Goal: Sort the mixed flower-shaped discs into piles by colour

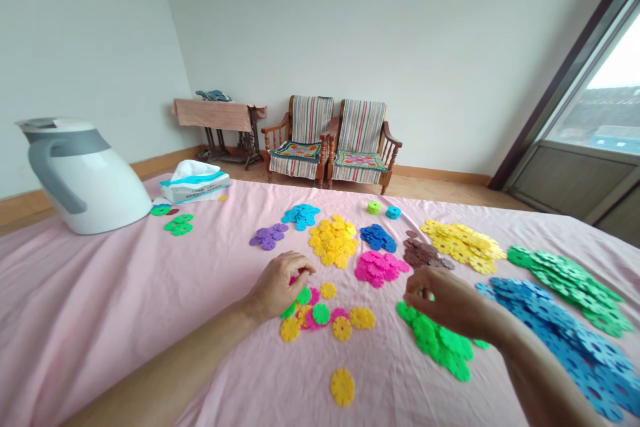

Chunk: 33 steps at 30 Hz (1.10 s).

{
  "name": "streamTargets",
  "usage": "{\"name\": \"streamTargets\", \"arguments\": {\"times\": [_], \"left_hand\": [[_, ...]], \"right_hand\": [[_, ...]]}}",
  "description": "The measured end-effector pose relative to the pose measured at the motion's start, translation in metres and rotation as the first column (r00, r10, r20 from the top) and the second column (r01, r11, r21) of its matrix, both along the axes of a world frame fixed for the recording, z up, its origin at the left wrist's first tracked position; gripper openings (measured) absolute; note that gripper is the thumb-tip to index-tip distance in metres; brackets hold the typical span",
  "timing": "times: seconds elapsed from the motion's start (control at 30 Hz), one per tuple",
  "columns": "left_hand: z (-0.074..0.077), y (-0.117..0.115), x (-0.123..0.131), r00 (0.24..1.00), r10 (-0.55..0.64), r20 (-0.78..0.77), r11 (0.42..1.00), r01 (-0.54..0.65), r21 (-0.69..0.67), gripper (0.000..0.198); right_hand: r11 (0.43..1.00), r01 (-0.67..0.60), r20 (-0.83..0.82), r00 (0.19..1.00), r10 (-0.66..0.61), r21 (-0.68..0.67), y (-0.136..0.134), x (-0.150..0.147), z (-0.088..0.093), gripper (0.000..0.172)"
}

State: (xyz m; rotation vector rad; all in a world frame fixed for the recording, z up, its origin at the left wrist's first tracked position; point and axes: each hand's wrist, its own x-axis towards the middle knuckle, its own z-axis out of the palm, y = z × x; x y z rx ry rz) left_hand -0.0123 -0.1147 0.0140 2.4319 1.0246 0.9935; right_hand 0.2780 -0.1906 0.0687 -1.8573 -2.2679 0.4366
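My left hand point(281, 283) is closed in a pinch, with a bit of a pink snowflake disc point(294, 279) showing at its fingers. Just beneath it lies a mixed group of yellow, pink and green discs point(321, 313). One yellow disc point(343, 387) lies apart, closer to me. Over the top edge of a bright green pile point(443, 345), my right hand point(435, 297) has its fingers curled together. What they hold, if anything, is hidden. The pink pile point(380, 268) and the brown pile point(425, 255) are just beyond that hand.
Piles sorted by colour spread over the pink cloth point(200, 320): purple point(270, 237), light blue point(301, 215), yellow point(333, 240), dark blue point(379, 237). Large blue pieces point(555, 333) fill the right side. A white jug point(103, 180) and tissue box point(195, 185) stand left.
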Motion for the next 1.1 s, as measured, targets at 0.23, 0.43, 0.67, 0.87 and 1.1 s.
{"name": "streamTargets", "arguments": {"times": [0.23,0.43,0.67,0.87,1.1], "left_hand": [[-0.001,0.001,-0.001,1.0,0.003,-0.022,1.0,-0.003,-0.005,0.022],[0.0,0.001,-0.001,1.0,0.015,-0.022,1.0,-0.015,0.003,0.022],[-0.001,0.001,0.0,1.0,0.013,-0.009,1.0,-0.013,-0.008,0.022],[0.001,0.001,0.0,1.0,0.015,-0.003,1.0,-0.015,-0.012,0.022],[0.001,0.001,-0.002,0.999,0.038,-0.008,0.999,-0.038,-0.002,0.023]], "right_hand": [[0.992,-0.128,-0.181,0.976,0.124,-0.011,-0.004,-0.043,-0.013,0.02],[0.986,-0.163,-0.236,0.957,0.168,0.04,-0.002,-0.057,-0.03,0.015],[0.994,-0.109,-0.39,0.916,0.092,-0.022,0.007,-0.057,-0.022,0.007],[0.987,0.163,-0.782,0.617,-0.092,0.012,0.033,-0.07,-0.041,0.005],[0.999,0.024,-0.41,0.912,-0.012,0.024,0.018,-0.056,-0.027,0.005]]}}
